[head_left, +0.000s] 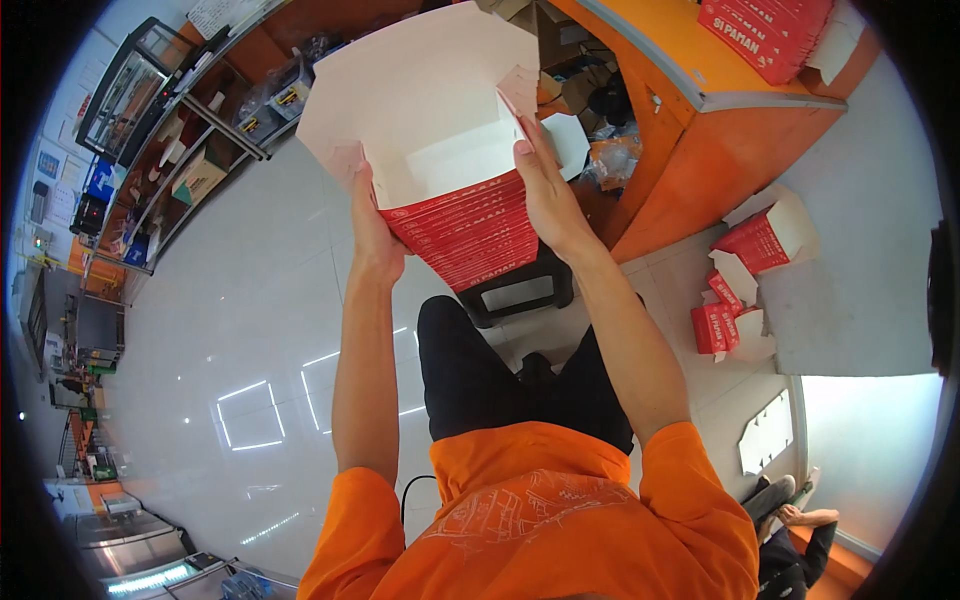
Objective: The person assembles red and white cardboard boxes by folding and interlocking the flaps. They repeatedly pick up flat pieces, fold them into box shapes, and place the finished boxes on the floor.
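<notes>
A tall stack of nested red paper food boxes (pixel 470 235), with white insides and open white flaps, is held up in front of me above my knees. My left hand (pixel 376 228) grips its left side, with the thumb along the rim. On the opposite side my right hand (pixel 552 205) presses against the stack, thumb up at the rim and the other fingers partly hidden behind the flap. The top box faces me with its hollow white inside showing. Part of a black stool (pixel 525 292) shows under the stack.
An orange counter (pixel 700 165) at right carries another stack of red boxes (pixel 765 38). More red boxes (pixel 755 245) lie on the floor beside a pale panel (pixel 850 290). A flat white cardboard blank (pixel 768 433) lies near another person's hands (pixel 805 516). Metal shelves (pixel 215 125) line the left.
</notes>
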Demonstrator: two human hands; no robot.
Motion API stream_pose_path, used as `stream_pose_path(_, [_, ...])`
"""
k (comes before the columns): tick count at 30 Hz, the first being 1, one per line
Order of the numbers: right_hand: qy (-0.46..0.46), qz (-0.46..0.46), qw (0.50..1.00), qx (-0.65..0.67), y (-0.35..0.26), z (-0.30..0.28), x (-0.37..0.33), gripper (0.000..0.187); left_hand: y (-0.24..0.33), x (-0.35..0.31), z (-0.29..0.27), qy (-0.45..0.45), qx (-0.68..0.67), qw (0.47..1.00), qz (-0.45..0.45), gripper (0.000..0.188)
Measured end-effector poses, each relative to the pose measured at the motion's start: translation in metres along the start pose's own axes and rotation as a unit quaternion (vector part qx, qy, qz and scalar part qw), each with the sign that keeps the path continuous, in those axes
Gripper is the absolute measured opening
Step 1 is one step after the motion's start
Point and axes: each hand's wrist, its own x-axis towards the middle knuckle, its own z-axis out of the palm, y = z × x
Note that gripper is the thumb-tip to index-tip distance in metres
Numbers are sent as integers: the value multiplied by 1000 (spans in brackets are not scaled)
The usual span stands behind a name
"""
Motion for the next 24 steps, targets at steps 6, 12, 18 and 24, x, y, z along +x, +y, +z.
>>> stream_pose_path(6, [-9,13,999,51,1,6,-3,65,5,0,-2,9,11,999,-30,69])
stream_pose_path(12, [20,-46,998,42,27,2,13,63,-13,22,1,14,-17,996,85,74])
stream_pose_path(18, [24,-126,991,26,14,-10,-20,62,-2,4,-25,-59,-13,997,-42,80])
stream_pose_path(24, [228,29,973,1,104,-130,-162,36,8,-15,-33,43,16,996,-81,84])
